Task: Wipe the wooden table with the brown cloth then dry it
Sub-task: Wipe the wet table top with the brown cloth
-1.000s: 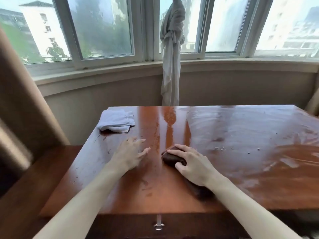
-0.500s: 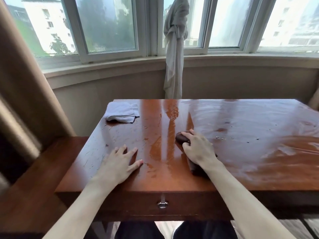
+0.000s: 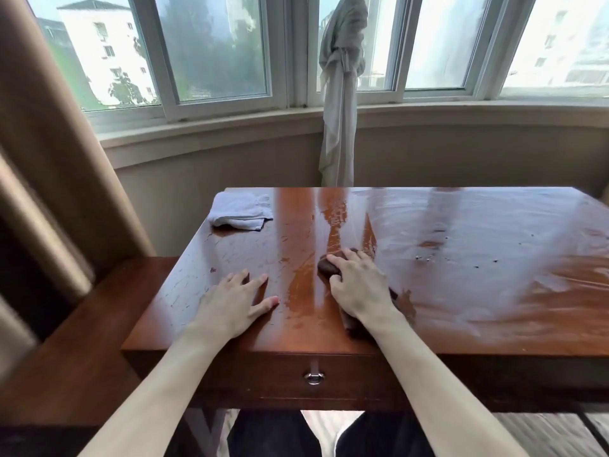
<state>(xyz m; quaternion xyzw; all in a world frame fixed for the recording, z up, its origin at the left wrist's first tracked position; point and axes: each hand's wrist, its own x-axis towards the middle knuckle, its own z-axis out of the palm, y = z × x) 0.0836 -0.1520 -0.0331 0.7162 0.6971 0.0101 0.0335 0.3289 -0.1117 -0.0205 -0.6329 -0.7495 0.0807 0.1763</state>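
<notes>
No readable text anywhere.
Nothing on the surface [image 3: 461, 258], the cloths, or the buildings beyond the windows carries any legible words, numbers, labels or signs.

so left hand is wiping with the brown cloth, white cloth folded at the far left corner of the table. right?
Not quite: the head view shows the right hand on the brown cloth. The left hand rests flat on the table, fingers spread, holding nothing. The rest holds: the white cloth lies folded at the far left corner.
</notes>
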